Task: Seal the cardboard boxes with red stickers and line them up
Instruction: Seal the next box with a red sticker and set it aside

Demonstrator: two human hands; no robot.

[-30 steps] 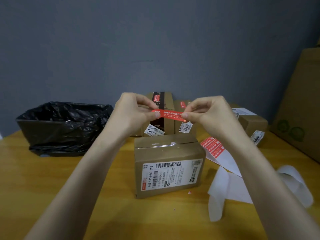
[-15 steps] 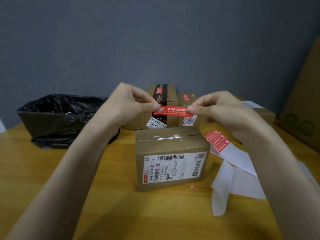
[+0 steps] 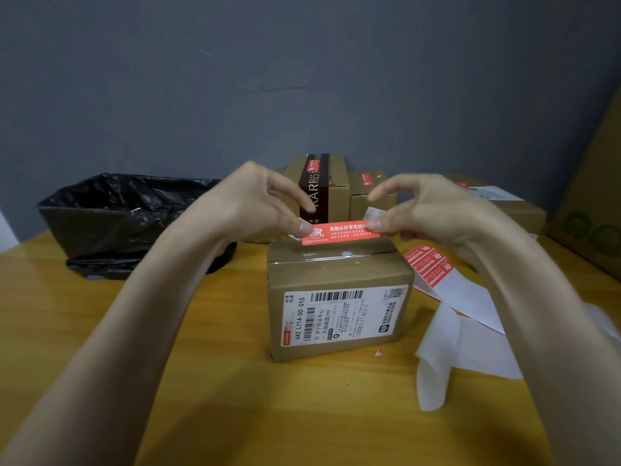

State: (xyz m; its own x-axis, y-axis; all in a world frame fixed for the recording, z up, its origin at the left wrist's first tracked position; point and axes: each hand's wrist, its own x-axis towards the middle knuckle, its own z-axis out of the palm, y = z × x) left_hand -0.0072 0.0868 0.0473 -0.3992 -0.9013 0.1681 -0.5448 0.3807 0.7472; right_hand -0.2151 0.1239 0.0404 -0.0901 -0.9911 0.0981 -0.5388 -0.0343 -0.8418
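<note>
Left hand [image 3: 255, 203] and right hand [image 3: 426, 210] pinching red sticker [image 3: 339, 233] ends, above cardboard box [image 3: 339, 297]

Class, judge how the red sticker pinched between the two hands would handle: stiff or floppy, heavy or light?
Probably floppy: the red sticker is a thin strip, held flat only by the left hand and right hand pinching its ends. Likely very light, since two pinches alone carry it. It may curl if one end is released.

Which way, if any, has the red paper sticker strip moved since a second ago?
Yes, downward. The red paper sticker strip now hangs just above the top of the labelled brown cardboard box; earlier the gap between them was clearly wider.
</note>
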